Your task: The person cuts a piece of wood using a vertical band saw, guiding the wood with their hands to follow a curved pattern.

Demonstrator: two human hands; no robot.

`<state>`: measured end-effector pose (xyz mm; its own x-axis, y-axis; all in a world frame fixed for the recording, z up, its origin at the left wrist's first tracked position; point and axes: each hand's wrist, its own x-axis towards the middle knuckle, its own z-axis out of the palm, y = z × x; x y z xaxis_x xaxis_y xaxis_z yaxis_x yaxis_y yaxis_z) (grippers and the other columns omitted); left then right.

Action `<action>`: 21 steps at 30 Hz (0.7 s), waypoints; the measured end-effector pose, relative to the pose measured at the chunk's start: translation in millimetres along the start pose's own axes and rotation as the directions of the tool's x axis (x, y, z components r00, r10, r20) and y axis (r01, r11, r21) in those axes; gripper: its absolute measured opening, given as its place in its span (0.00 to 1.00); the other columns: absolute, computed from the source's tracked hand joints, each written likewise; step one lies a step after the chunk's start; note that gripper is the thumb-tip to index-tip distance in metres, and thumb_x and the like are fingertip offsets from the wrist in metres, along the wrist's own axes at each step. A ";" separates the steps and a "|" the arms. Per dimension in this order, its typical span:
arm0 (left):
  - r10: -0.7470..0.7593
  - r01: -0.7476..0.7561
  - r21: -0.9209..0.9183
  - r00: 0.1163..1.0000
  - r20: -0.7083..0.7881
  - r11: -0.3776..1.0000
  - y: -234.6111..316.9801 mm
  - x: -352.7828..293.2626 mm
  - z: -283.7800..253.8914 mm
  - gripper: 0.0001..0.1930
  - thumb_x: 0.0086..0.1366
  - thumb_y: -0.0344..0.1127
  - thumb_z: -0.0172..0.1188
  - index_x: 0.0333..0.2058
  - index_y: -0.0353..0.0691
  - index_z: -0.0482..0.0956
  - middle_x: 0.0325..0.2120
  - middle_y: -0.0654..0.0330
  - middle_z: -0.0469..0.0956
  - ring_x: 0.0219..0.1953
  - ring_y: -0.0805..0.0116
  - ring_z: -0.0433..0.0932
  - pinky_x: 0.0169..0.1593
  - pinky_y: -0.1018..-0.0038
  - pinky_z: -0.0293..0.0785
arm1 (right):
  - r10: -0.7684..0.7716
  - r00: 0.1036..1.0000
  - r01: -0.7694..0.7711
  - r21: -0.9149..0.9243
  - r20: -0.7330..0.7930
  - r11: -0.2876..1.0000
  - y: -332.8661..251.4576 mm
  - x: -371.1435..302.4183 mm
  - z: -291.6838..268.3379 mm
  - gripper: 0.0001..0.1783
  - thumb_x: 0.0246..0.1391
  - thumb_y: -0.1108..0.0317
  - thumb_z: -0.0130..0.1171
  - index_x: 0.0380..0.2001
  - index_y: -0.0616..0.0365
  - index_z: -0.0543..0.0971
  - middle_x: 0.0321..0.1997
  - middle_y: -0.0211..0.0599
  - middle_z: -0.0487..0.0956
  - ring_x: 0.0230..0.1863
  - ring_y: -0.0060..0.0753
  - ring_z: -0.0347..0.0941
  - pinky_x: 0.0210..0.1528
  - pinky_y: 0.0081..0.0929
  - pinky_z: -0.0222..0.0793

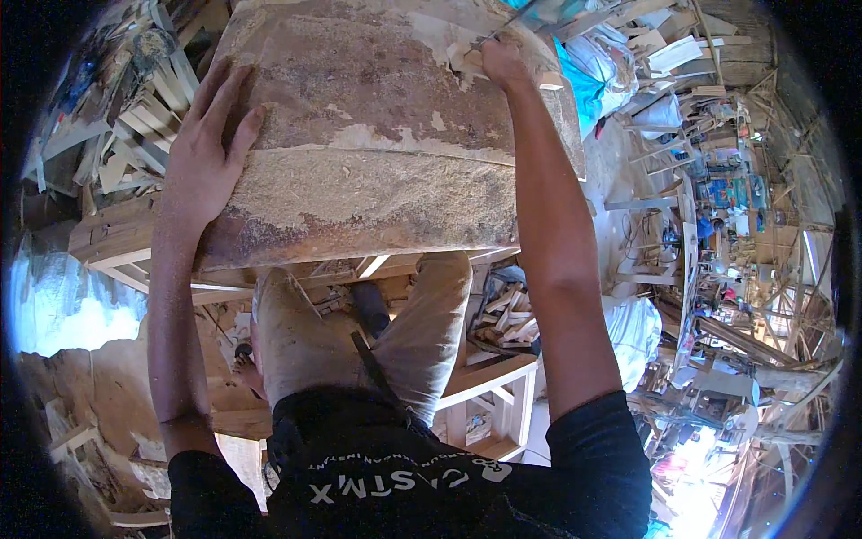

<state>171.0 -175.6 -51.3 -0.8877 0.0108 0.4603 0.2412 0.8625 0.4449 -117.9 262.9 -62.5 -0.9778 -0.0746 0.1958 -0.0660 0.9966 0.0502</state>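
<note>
Head view: left hand (205,153), fingers spread, braces the sawdust-covered wooden slab (377,135) on its frame; right hand (503,61) pinches a thin tool at its far edge. A slip could gouge fingers.

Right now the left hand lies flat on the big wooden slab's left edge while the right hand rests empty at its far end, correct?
Not quite. In the head view the right hand is not empty: it has a grip on a thin tool at the wooden slab's far end. The left hand does lie flat on the left edge.
</note>
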 end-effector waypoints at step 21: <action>-0.056 0.055 0.039 0.998 0.027 0.998 -3.7 -5.2 -18.6 0.30 0.75 0.55 0.51 0.70 0.48 0.67 0.72 0.53 0.61 0.70 0.49 0.66 0.69 0.57 0.68 | -0.049 0.994 0.029 0.196 0.100 0.980 -62.9 -15.7 -29.1 0.31 0.64 0.53 0.43 0.57 0.68 0.78 0.66 0.64 0.72 0.67 0.66 0.68 0.71 0.52 0.59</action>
<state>182.0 -188.4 -41.0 -0.9102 -0.0236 0.4135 0.1766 0.8809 0.4391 -92.6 200.3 -40.2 -0.9884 -0.1197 0.0940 -0.1319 0.9818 -0.1369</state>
